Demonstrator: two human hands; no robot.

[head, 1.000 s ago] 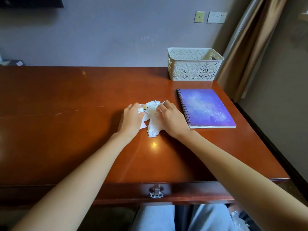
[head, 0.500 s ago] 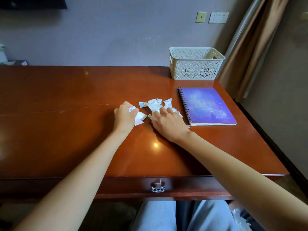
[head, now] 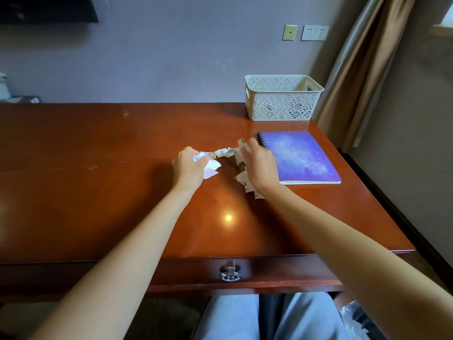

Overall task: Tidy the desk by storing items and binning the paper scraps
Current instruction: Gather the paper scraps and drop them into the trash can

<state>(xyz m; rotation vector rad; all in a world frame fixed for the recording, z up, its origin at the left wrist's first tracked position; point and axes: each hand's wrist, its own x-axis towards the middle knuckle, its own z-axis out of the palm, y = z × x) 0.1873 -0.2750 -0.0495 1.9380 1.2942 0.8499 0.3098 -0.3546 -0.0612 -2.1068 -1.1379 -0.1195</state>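
Paper scraps lie in a loose heap in the middle of the desk, just left of a purple spiral notebook. The left hand has its fingers curled round a white wad of them. The right hand curls over the heap's other side, pinching a piece at its fingertips, and hides several scraps beneath it. A white lattice basket stands beyond the notebook.
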